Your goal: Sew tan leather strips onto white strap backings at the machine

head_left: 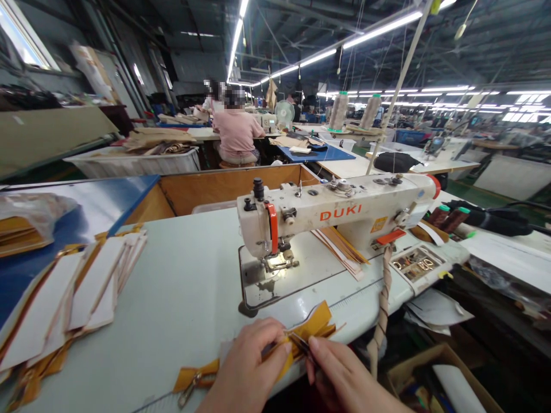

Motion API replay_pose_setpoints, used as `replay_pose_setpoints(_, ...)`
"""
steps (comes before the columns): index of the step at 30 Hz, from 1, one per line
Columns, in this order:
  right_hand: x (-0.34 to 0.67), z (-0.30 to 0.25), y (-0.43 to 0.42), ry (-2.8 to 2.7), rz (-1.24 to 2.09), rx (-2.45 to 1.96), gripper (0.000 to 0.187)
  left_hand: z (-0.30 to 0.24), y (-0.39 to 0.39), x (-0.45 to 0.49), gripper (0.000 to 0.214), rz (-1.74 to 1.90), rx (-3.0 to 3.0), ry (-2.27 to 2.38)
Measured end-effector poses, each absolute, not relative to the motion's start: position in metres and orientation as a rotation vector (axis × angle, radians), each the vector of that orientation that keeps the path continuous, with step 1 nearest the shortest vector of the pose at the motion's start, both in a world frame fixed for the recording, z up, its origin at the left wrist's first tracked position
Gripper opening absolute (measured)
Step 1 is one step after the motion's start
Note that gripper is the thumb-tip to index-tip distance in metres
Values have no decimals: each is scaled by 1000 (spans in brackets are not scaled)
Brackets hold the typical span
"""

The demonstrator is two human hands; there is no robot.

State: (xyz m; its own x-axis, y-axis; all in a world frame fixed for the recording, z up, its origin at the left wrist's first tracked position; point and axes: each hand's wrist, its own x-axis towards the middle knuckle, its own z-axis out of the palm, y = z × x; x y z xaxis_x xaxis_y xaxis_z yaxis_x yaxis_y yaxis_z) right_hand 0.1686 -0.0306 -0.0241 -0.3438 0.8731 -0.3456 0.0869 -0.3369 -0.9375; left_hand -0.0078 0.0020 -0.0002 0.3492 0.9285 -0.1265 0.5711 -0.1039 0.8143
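Observation:
My left hand [253, 362] is closed on a mustard-yellow zipper strip [317, 321] at the front edge of the sewing table. The strip's other end, with a metal zipper pull [189, 390], sticks out to the left of that hand. In my right hand [340, 367] is a dark pair of thread snips [301, 343], mostly covered by the fingers. Its pointed tip touches the strip beside my left thumb. Just behind both hands stands a white sewing machine [301, 215], its needle area lit.
Stacked white-backed yellow strips [97, 281] lie at the left. More strips [340, 249] rest under the machine arm. A parts tray [416, 265] sits at the right, above a cardboard box [434, 378]. A person in a pink shirt [239, 135] sits further back.

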Motion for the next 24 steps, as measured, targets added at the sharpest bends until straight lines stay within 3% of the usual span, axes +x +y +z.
replay_pose_setpoints(24,165,-20,-29,-1206,1822,-1265,70,3,4,-6,25,534,1747,1323)
